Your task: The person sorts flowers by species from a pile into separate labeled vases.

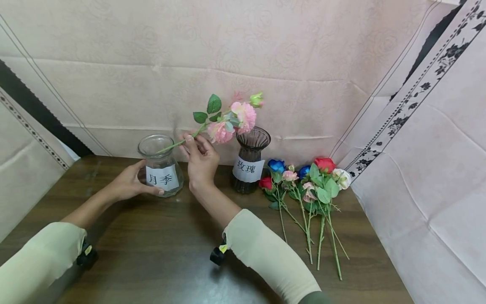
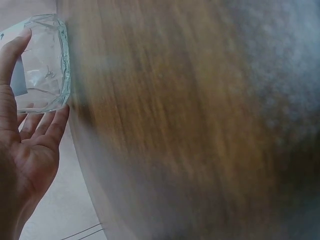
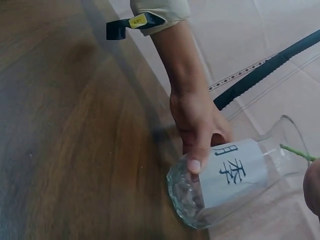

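glass vase is needing steadiness: your left hand is gripping it, your right hand pinching the stem.

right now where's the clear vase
In the head view, the clear vase is left of centre, between the left hand holding it and the right hand.

We note a jar on the left half of the table, the left hand at its left side; a vase stands right, loose flowers farther right. Between jar and vase, the right hand has a stem, tip at the jar's mouth.
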A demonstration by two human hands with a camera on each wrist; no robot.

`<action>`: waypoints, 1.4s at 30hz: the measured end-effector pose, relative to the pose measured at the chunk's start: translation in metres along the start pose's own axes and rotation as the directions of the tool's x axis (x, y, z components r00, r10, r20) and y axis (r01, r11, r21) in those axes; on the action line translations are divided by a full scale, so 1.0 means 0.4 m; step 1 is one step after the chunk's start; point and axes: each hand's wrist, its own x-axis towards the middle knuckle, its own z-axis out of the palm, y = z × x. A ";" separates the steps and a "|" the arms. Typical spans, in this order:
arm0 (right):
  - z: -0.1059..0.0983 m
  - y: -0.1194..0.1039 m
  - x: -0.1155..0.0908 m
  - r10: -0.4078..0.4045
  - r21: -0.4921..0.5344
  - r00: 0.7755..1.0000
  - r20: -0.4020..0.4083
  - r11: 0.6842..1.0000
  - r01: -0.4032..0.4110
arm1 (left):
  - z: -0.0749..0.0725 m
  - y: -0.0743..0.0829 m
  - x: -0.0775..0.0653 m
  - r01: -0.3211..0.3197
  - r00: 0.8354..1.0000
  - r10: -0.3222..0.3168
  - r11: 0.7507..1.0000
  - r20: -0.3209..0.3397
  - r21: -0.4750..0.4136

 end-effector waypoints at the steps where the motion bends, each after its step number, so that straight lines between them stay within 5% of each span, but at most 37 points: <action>1: 0.004 0.007 -0.002 0.001 -0.012 1.000 -0.003 1.000 -0.001 | 0.000 0.000 0.000 0.001 1.000 -0.001 1.000 -0.003 0.001; 9: 0.022 0.051 -0.014 -0.074 -0.273 0.997 -0.017 0.960 0.067 | 0.002 0.000 0.000 0.006 1.000 -0.006 1.000 -0.002 -0.013; 14: 0.024 0.067 -0.015 -0.052 -0.364 0.998 0.019 0.930 0.055 | 0.004 -0.003 0.002 -0.004 1.000 0.004 1.000 -0.007 -0.003; 22: -0.014 0.071 -0.024 0.065 -0.621 0.994 0.083 0.784 0.001 | 0.003 -0.010 0.001 -0.010 1.000 0.010 1.000 -0.008 0.018; 28: -0.062 0.074 -0.029 0.114 -0.682 0.990 0.081 0.731 -0.028 | 0.000 -0.011 0.000 -0.010 1.000 0.010 1.000 -0.009 0.020; 37: -0.137 0.063 -0.034 0.160 -0.697 0.982 0.098 0.716 -0.047 | 0.002 -0.011 0.004 0.001 1.000 -0.001 1.000 -0.007 0.025; 42: -0.179 0.046 -0.039 0.214 -0.666 0.966 0.142 0.743 -0.067 | -0.001 -0.008 0.001 0.012 1.000 -0.012 0.999 -0.004 0.040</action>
